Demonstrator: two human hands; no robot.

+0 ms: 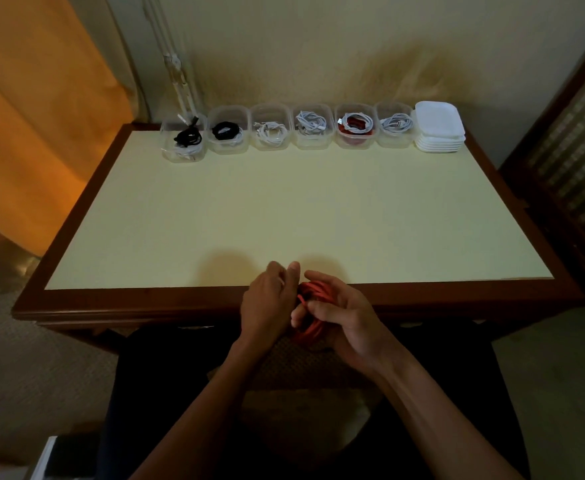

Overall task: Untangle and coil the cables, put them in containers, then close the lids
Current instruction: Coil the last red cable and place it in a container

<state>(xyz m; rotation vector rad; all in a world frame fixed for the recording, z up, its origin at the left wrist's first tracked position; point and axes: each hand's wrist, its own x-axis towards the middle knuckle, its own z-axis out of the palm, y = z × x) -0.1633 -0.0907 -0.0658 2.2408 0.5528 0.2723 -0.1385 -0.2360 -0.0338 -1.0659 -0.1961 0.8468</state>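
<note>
Down at 6 o'clock, just over the near edge of the worktop (284, 209), both hands work one red cable (310, 327) wound into a loose coil. The right hand (344, 318) has its fingers curled round the coil from the right, palm turned up, gripping it. The left hand (270, 303) is against the coil's left side, thumb and fingers bent in toward the strands — it seems to pinch a loop, though the fingertips are partly hidden.

Along the far edge, from 11 to 1 o'clock, six clear tubs stand in a row, all open. The first tub (183, 142) holds a black coil on white cable; the second (228, 130) a black coil and some white; the third (270, 128) and fourth (312, 126) white cables; the fifth (355, 126) a red cable with white on top; the sixth (395, 125) a white one. Just beside the sixth, at 1 o'clock, sits a stack of white lids (440, 128). An orange curtain (42, 116) hangs at 9 o'clock.
</note>
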